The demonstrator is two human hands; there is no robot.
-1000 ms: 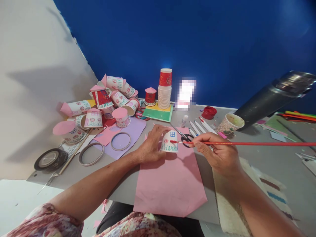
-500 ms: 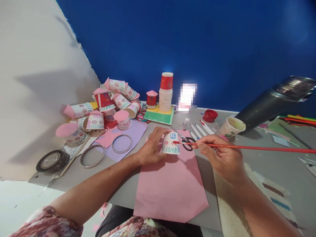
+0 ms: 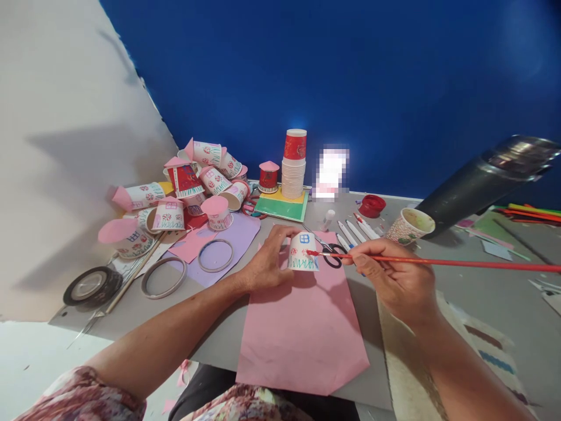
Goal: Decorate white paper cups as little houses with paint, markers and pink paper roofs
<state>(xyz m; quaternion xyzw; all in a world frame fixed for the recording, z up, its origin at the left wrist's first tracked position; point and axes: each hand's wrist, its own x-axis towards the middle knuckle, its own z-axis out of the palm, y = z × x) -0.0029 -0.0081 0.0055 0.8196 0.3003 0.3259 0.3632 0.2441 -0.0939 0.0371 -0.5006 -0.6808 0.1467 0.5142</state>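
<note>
Left hand [image 3: 268, 263], fingers curved, grips a white cup [image 3: 302, 259]; right hand [image 3: 397, 280] pinches a red brush [image 3: 464, 264]. Scissors [image 3: 332, 262] lie beneath the brush, decorated cups [image 3: 170, 214] heaped left.

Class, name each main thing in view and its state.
White cup, upside down, decorated, in the left hand
Paintbrush, red-tipped, held in the right hand
Pink paper, spread under the cup
Scissors, lying down, partly hidden
Cup stack, nested upside down
Roofed cups, some standing, some on their sides
Markers, lying side by side
Patterned cup, uncovered
</note>
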